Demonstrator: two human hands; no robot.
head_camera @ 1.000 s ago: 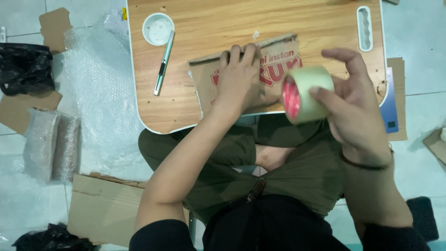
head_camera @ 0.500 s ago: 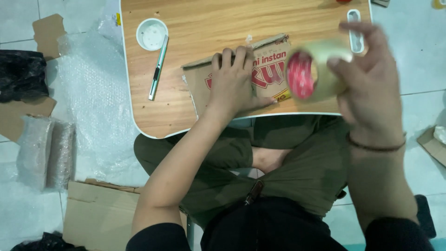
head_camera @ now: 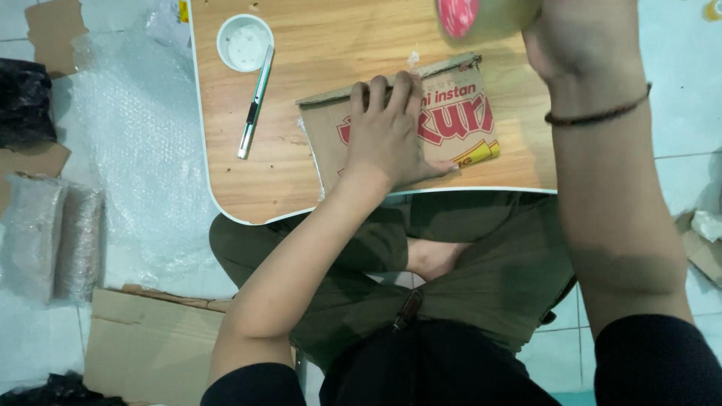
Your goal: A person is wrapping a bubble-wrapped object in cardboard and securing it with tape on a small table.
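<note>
The left hand (head_camera: 391,135) lay flat, fingers spread, on a cardboard packet (head_camera: 451,124) on the table (head_camera: 301,165), while the right hand (head_camera: 579,37), partly out of frame, seemingly had its grip clamped on a tape roll (head_camera: 474,15).

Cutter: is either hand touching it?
No. The cutter lies alone on the table beside the white cup; the left hand presses the cardboard, and the right hand holds the tape roll.

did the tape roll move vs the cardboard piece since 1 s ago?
Yes. The tape roll in the right hand went from beside the cardboard piece's right edge to beyond its far edge.
</note>
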